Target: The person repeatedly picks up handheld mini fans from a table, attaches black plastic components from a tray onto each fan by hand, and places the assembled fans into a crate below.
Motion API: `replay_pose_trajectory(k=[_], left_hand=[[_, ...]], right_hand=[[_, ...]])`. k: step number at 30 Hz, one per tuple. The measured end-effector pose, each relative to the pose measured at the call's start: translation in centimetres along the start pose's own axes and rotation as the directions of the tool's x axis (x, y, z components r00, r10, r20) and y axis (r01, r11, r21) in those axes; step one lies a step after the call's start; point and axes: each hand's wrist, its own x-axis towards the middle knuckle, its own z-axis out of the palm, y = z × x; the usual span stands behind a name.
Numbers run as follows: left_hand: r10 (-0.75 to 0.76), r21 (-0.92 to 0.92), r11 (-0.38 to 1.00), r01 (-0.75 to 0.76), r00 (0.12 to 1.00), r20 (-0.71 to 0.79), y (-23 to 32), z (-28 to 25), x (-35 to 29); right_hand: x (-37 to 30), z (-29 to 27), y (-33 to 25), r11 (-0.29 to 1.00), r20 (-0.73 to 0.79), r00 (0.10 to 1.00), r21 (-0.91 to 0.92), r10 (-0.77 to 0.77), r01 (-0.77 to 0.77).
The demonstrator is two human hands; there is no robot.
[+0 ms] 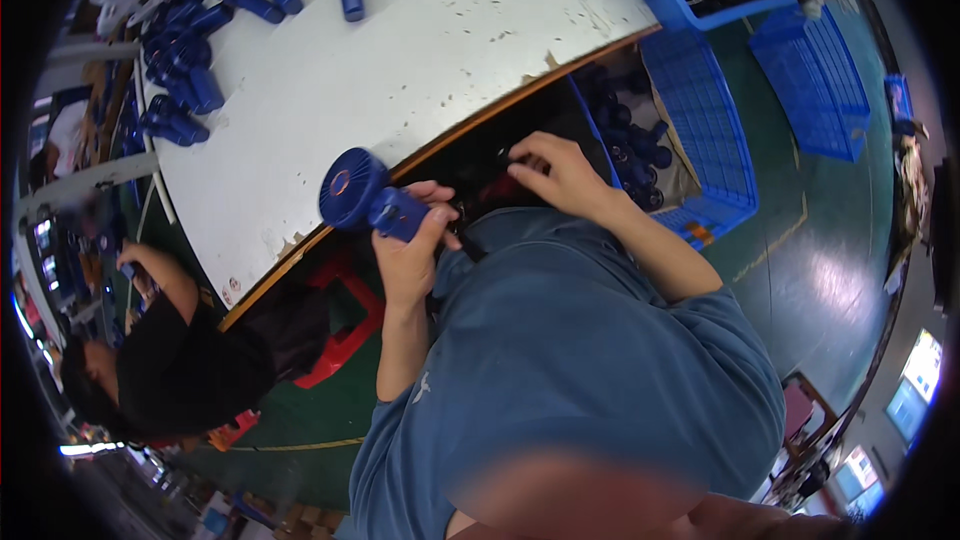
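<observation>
My left hand (410, 255) grips a dark blue handheld fan (355, 188) by its handle, with the round fan head beyond the fingers, over the table's front edge. A short black strap (471, 246) hangs beside the fingers of that hand. My right hand (562, 176) is apart from the fan, above my lap and just off the table edge. Its fingers are curled in toward the thumb. A small dark bit shows by the fingertips, but I cannot make out what it is.
The white table (400, 70) has a worn wooden edge. Several blue fans (185, 70) lie piled at its far left. A blue crate (715, 140) of blue parts stands right, below a blue bin (690, 0) of black parts. A co-worker (190, 370) sits left near a red stool (350, 325).
</observation>
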Motion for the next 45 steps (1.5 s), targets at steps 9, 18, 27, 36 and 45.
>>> replay_pose_trajectory(k=[9, 18, 27, 36, 45], left_hand=[[0.078, 0.033, 0.996, -0.077, 0.996, -0.04, 0.7, -0.3, -0.6], [0.111, 0.083, 0.991, -0.104, 0.99, -0.089, 1.2, -1.3, -0.4], [0.104, 0.061, 0.993, -0.103, 0.995, -0.01, 2.5, -0.9, 1.5], [0.066, 0.046, 0.997, -0.066, 0.998, -0.003, 2.6, -0.7, 0.5], [0.108, -0.207, 0.974, -0.094, 0.992, 0.058, 4.7, 3.6, 3.0]], right_hand=[[9.7, 3.2, 17.0, 0.923, -0.12, 0.992, -0.385, -0.032, -0.017], [4.4, -5.4, -1.0, 0.988, 0.45, 0.887, -0.153, 0.102, -0.035], [14.5, -29.1, -4.4, 0.605, -0.426, 0.885, -0.761, -0.19, -0.236], [19.1, -30.6, -2.0, 0.522, -0.435, 0.89, -0.795, -0.133, -0.311], [7.3, -3.2, -13.6, 0.847, 0.416, 0.903, 0.514, -0.108, -0.135]])
